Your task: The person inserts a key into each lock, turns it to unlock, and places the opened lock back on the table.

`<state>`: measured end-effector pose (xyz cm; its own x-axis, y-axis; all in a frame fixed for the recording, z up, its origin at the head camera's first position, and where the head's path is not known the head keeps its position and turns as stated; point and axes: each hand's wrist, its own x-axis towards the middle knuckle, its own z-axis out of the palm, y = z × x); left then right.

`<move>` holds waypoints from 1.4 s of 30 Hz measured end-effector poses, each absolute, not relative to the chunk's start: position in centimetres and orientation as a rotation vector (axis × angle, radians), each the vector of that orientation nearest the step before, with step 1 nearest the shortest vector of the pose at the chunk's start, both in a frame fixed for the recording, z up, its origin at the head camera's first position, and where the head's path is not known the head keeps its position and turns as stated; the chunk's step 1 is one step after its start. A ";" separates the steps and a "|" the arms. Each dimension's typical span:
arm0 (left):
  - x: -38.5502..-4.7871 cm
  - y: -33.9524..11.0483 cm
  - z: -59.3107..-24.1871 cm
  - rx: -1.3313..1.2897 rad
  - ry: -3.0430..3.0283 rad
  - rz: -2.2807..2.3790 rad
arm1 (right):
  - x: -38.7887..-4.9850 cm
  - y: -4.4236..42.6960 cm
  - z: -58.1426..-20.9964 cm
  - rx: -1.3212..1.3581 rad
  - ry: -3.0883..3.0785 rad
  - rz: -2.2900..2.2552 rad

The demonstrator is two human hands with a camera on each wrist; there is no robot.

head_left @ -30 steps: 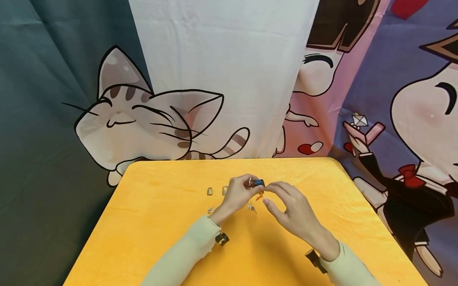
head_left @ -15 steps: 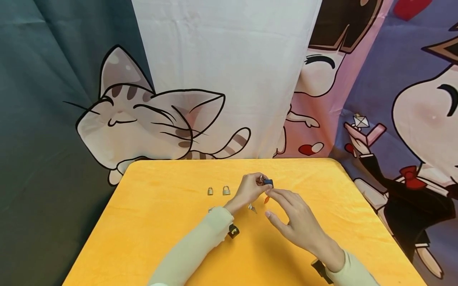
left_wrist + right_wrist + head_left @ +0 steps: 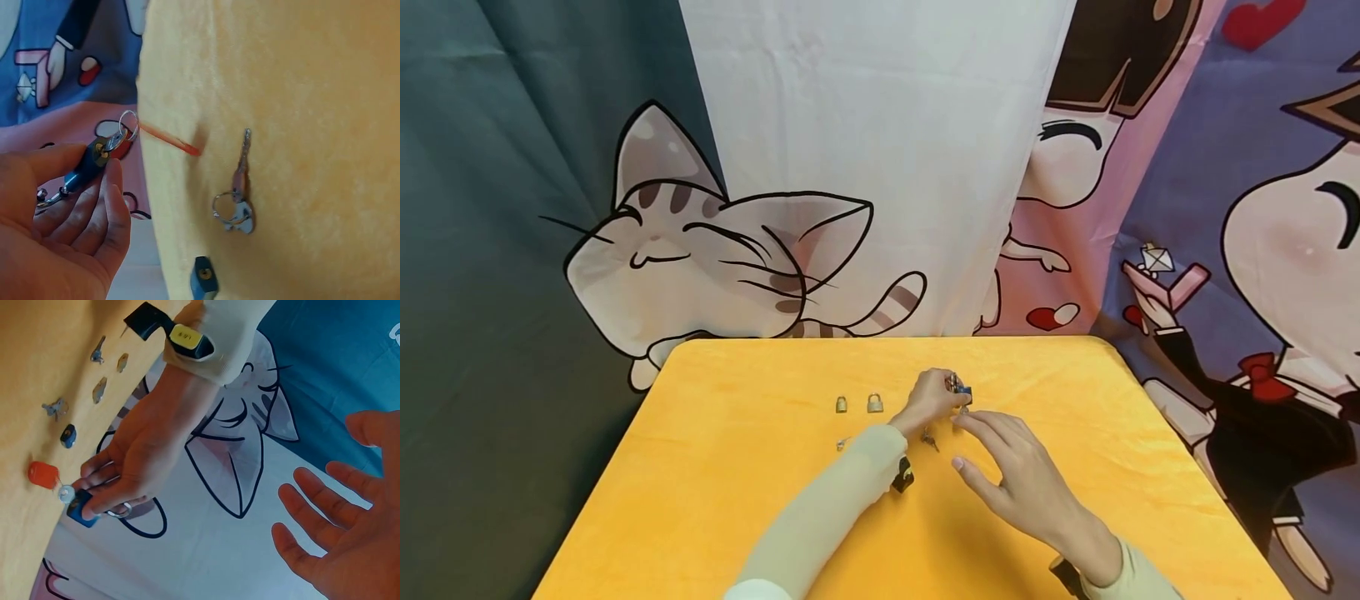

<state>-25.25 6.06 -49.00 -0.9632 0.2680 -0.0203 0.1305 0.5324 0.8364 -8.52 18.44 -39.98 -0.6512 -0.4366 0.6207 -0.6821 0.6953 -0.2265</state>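
Note:
A blue padlock (image 3: 87, 166) is pinched between the thumb and fingers of my left hand (image 3: 931, 395). In its keyhole sits a silver key (image 3: 115, 141), and from the key's ring hangs an orange tag (image 3: 43, 475). The left wrist view shows the padlock's shackle pointing down toward the palm. Just right of the padlock in the head view is my right hand (image 3: 1026, 475), fingers spread and slightly bent, holding nothing. The right wrist view shows a gap between the right hand (image 3: 350, 512) and the padlock.
Two brass-coloured padlocks (image 3: 841, 404) (image 3: 875, 403) stand on the yellow table (image 3: 737, 467), left of my hands. Small keys (image 3: 929, 439) lie nearer me, with another set (image 3: 842, 444) to the left. A second blue padlock (image 3: 204, 279) is on the table. A printed curtain (image 3: 880, 125) hangs behind.
My left hand has moved right with the blue padlock. The right hand, near the padlock and tag before, is now slightly lower, and the tag has swung.

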 end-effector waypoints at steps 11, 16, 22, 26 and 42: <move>-26.0 7.2 -50.2 0.199 2.536 1.385 | -8.5 18.4 -40.3 0.853 -2.374 0.612; -26.5 7.6 -50.3 0.182 2.476 1.457 | -8.5 18.4 -40.4 0.844 -2.411 0.626; -26.7 7.9 -50.5 0.080 2.316 1.555 | -8.4 18.4 -40.6 0.844 -2.423 0.622; -26.8 8.2 -50.7 0.021 2.204 1.627 | -8.3 18.3 -40.6 0.840 -2.428 0.629; -28.0 7.9 -51.4 0.032 2.336 1.471 | -8.5 18.4 -40.6 0.836 -2.441 0.635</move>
<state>-28.01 7.95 -51.37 -0.9280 0.2171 -0.3027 -0.1792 0.4522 0.8737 -8.46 18.37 -40.62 -0.6985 -0.4336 0.5693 -0.6559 0.7059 -0.2672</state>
